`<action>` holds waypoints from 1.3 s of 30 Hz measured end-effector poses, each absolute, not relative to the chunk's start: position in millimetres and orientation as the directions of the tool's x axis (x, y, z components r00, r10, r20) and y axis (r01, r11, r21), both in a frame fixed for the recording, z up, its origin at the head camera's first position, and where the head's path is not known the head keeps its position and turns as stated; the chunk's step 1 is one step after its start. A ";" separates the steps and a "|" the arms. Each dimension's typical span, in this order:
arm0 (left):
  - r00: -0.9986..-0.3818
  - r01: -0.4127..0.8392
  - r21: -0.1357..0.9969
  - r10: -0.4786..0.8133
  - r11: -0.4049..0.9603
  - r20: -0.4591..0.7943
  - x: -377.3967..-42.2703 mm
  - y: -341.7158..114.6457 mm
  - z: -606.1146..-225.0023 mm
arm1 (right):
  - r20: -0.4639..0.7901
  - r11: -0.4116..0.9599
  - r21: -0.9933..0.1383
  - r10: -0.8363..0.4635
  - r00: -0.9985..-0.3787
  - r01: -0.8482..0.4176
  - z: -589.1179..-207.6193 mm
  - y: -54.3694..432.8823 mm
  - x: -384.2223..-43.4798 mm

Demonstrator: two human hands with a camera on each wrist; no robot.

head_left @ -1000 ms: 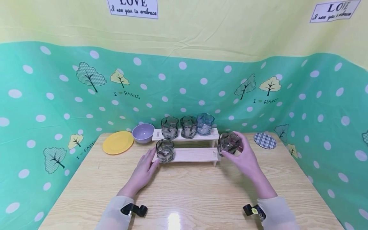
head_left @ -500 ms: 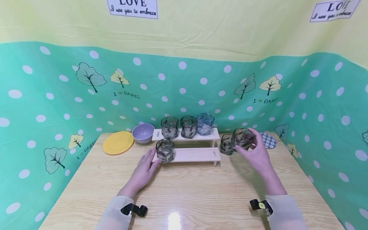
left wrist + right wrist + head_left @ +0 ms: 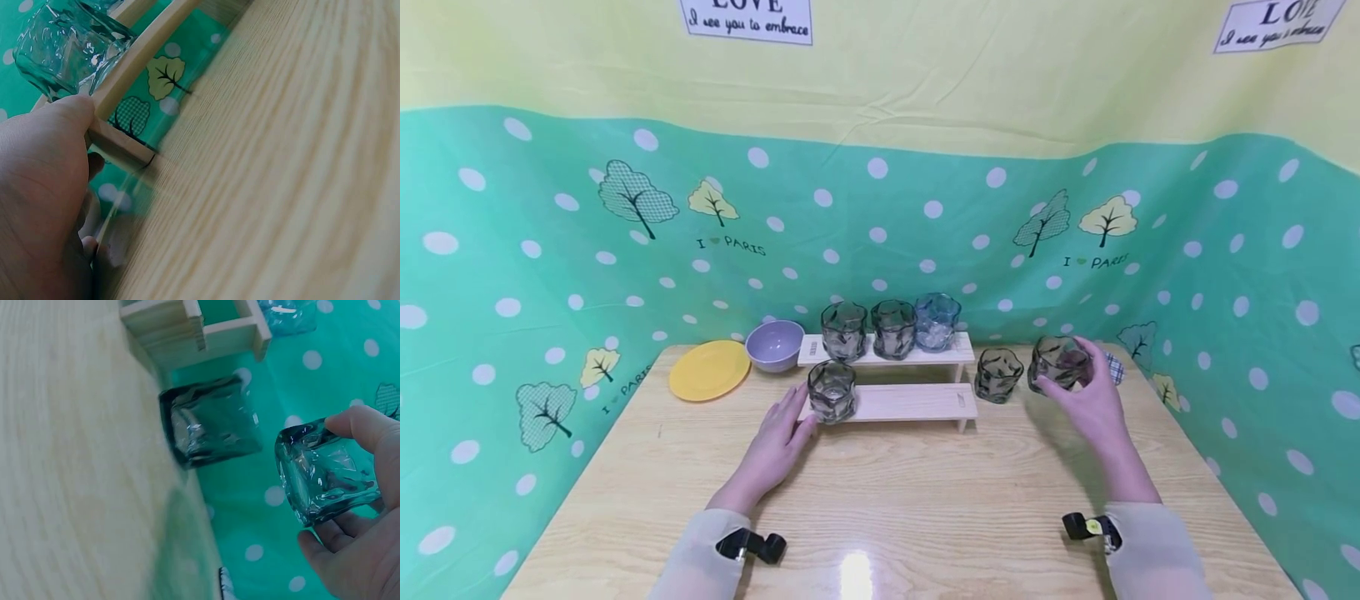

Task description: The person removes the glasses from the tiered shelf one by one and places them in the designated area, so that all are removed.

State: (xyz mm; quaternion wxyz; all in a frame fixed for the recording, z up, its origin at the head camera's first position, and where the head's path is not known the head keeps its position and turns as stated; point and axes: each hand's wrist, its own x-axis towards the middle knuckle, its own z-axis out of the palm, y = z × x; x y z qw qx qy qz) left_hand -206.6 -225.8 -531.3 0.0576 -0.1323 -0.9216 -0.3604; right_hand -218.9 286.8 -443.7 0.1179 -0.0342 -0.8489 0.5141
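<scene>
My right hand (image 3: 1093, 402) holds a grey faceted glass tumbler (image 3: 1054, 363) by its side, thumb in front and fingers behind. The right wrist view shows that held tumbler (image 3: 325, 472) raised off the tabletop. A second grey tumbler (image 3: 997, 377) stands on the table just left of it, beside a two-tier wooden rack (image 3: 910, 403). My left hand (image 3: 772, 442) grips the rack's lower left end; in the left wrist view its thumb (image 3: 69, 115) presses at the corner, the fingers partly hidden behind. Right by that hand, another grey tumbler (image 3: 831, 393) sits on the lower tier.
On the upper tier stand two grey tumblers (image 3: 844, 332) and a blue one (image 3: 937, 323). A purple bowl (image 3: 775, 347) and a yellow plate (image 3: 709, 371) lie to the left. A checked plate (image 3: 1116, 367) is partly hidden behind my right hand. A polka-dot cloth (image 3: 880, 208) hangs around the table.
My right hand has carried its tumbler rightward, away from the rack, uncovering the tumbler on the table and covering most of the checked plate. The left hand has stayed at the rack.
</scene>
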 end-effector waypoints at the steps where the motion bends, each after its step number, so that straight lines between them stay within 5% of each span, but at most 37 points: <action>1: -0.959 0.283 0.650 0.202 0.705 0.198 -206.6 -225.6 -530.6 | 0.162 0.465 -0.883 0.182 -0.970 -0.060 -445.5 287.9 -220.1; 19: -0.966 0.259 0.663 0.200 0.702 0.166 -205.9 -225.5 -529.0 | -0.011 0.308 -0.947 0.245 -0.969 0.088 -486.4 300.4 -237.5; 39: -0.949 0.313 0.635 0.205 0.706 0.239 -205.8 -224.5 -530.1 | -0.039 0.251 -0.963 0.243 -0.969 0.102 -506.5 296.7 -246.1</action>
